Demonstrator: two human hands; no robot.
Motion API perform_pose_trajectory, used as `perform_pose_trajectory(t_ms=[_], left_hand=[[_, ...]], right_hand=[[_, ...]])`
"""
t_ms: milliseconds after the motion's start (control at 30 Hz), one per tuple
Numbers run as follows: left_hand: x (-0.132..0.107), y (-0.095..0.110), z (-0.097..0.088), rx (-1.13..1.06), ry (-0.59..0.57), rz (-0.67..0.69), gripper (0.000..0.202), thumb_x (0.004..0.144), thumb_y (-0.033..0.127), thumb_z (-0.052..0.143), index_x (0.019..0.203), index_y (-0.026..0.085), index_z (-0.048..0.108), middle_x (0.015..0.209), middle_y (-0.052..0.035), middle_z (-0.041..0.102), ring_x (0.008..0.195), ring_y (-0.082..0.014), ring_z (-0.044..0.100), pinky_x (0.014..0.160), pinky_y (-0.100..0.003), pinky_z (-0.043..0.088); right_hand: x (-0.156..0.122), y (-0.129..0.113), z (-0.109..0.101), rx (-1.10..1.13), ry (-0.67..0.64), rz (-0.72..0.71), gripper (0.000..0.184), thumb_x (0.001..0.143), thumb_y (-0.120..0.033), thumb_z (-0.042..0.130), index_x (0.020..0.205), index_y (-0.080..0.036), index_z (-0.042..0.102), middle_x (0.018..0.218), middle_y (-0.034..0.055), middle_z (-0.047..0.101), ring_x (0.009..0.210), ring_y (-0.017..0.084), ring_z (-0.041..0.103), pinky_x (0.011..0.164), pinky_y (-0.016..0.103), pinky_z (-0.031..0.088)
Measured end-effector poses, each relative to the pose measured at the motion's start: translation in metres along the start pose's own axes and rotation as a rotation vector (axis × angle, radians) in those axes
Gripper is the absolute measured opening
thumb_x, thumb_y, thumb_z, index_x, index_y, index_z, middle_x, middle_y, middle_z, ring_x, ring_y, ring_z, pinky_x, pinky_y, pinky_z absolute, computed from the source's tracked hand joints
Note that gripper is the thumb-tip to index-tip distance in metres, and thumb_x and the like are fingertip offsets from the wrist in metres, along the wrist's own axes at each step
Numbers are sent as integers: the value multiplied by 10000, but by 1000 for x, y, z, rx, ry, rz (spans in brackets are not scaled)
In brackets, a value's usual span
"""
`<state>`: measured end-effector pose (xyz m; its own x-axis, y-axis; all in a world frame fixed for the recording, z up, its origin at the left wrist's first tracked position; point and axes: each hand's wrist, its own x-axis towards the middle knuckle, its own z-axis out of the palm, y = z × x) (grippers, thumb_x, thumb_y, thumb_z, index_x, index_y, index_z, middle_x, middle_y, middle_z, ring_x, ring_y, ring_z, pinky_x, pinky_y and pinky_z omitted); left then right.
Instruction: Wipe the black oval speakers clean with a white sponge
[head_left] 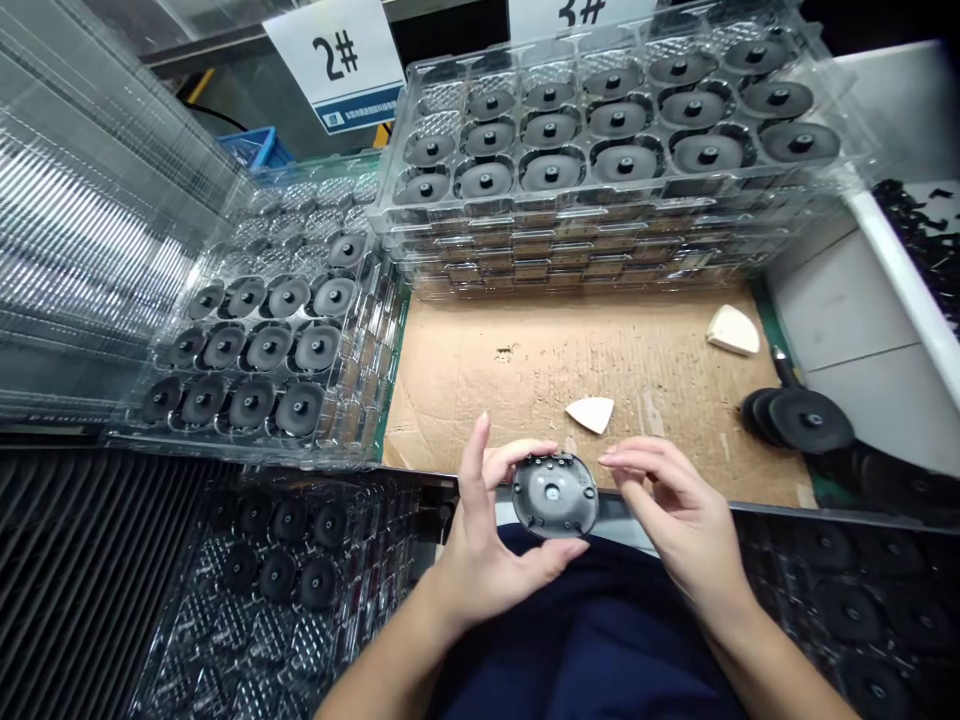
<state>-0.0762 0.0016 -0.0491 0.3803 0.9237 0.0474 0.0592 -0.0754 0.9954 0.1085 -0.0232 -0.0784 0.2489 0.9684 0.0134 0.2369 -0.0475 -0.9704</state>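
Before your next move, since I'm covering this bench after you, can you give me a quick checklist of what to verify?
Part in hand: ok, the round dark plastic part rests in the left hand.
Right hand contact: cannot tell whether the fingertips of the right hand touch the part.
Free pockets: ok, the clear plastic tray on the left has empty pockets at its far end.
Space ahead: ok, the white wedge on the cardboard lies apart from the part.
Part's face free of defects: cannot tell from this view.
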Motion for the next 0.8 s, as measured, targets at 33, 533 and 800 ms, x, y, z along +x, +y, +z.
perform_pose_trajectory(t_ms=[33,533,800], left_hand=[[-1,0,-2,69,-12,51,1089,701,67,725,1445,381,-7,1286,-82,551,1190,-241,520,1034,-440,362],[-16,2,-14,-69,-159,-91,1052,694,350,757,1474,267,55,1140,-81,623,1075,-244,575,1019,-386,343],[-17,0,-16,-187,-98,-216,1068,616,292,813,1468,236,173,1126,-83,645,1076,-270,582,1051,-406,319]], right_hand=[[-2,-3,-2,20,0,11,91,839,-226,609,851,-233,699,896,50,618,817,172,606,637,269,498],[23,-66,-5,326,-788,358,131,769,-263,716,889,-211,719,715,-14,668,656,111,586,616,229,449],[22,-62,-1,352,-788,355,227,781,-378,715,922,-200,703,722,-2,683,675,123,598,652,257,446]])
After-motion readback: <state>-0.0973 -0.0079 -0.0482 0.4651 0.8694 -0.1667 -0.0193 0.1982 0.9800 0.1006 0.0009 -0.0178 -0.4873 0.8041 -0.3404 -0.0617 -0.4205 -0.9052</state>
